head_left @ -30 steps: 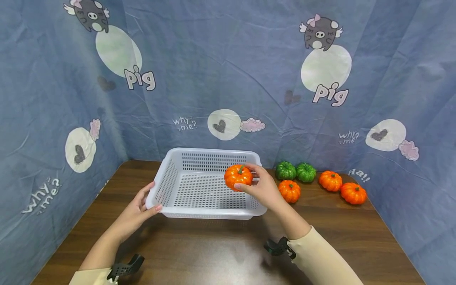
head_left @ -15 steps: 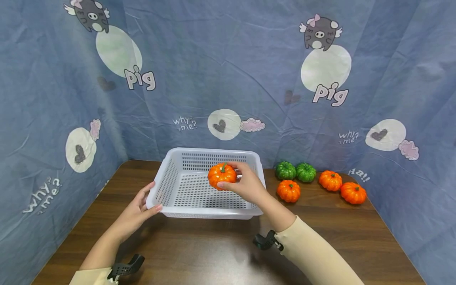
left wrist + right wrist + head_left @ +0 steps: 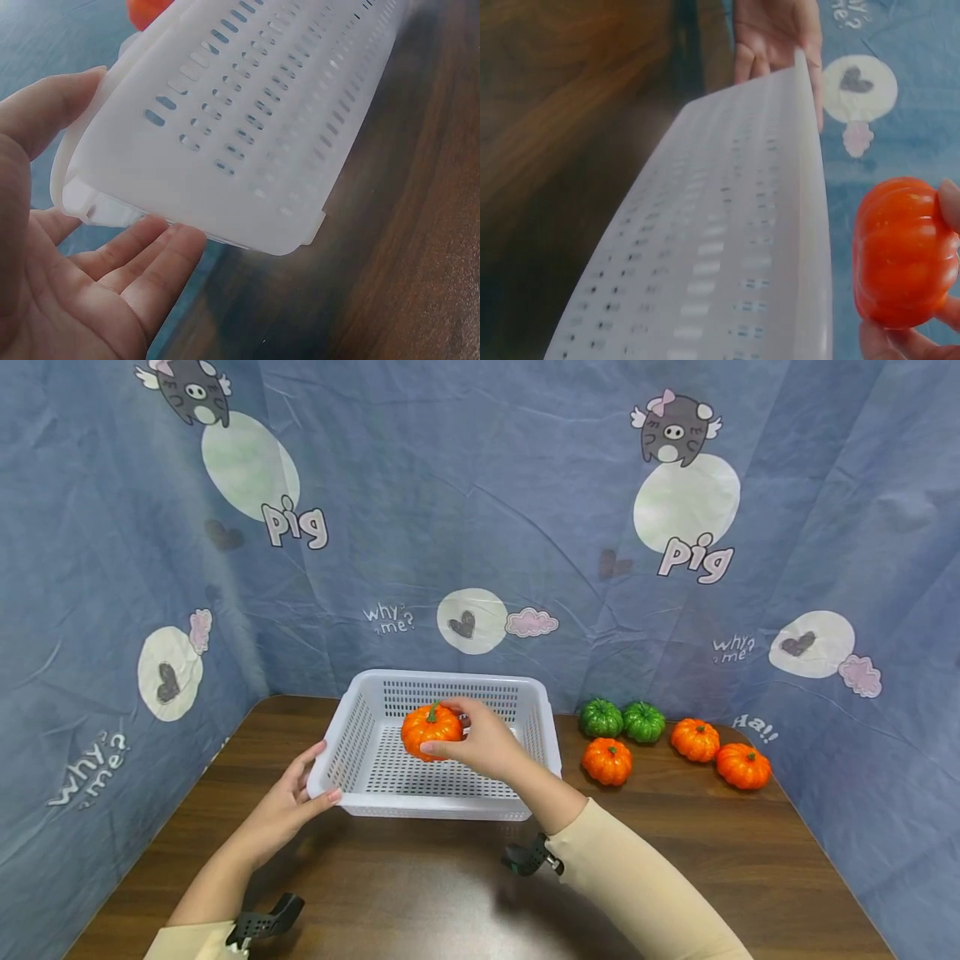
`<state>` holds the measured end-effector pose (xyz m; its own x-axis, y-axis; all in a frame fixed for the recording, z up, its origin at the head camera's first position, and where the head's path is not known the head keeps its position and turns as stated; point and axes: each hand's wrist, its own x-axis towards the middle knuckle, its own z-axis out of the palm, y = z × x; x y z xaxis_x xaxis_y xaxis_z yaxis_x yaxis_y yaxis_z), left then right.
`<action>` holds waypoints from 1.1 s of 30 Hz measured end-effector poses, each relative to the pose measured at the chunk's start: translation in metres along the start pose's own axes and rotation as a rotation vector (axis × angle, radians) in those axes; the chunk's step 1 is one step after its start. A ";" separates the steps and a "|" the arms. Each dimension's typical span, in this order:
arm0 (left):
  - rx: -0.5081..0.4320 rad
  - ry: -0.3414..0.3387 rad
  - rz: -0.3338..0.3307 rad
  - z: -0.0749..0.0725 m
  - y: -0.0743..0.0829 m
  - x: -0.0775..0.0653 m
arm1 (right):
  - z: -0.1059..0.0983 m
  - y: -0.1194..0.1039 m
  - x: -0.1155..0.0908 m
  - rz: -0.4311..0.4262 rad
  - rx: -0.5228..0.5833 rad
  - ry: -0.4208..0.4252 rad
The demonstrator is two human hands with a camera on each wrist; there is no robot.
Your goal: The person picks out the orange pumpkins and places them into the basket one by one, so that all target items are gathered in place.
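Holding a pumpkin (image 3: 429, 733), the right hand (image 3: 483, 741) has shifted left — basket (image 3: 438, 807) unmoved.

On the right of the brown wood-grain tabletop (image 3: 420, 877), two glossy green ribbed pumpkins (image 3: 602, 719) (image 3: 644, 722) sit side by side; a glossy orange ribbed pumpkin (image 3: 607, 762) lies just nearer, two more orange pumpkins (image 3: 695, 741) (image 3: 743, 766) farther right. Beyond hangs a blue fabric backdrop (image 3: 465, 510) printed with grey pigs and pale circles.
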<state>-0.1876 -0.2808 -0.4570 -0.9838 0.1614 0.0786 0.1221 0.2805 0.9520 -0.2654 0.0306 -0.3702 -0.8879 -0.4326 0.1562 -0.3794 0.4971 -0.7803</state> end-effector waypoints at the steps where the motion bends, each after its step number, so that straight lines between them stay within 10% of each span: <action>1: 0.000 0.000 0.001 0.000 0.000 0.000 | 0.002 -0.001 0.002 -0.005 -0.001 -0.003; 33: 0.034 0.017 -0.028 0.001 0.003 0.001 | 0.073 -0.005 0.049 0.135 -0.231 -0.258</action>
<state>-0.1879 -0.2790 -0.4546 -0.9889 0.1372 0.0570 0.0983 0.3166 0.9435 -0.2885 -0.0479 -0.4024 -0.8505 -0.5123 -0.1193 -0.3383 0.7065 -0.6216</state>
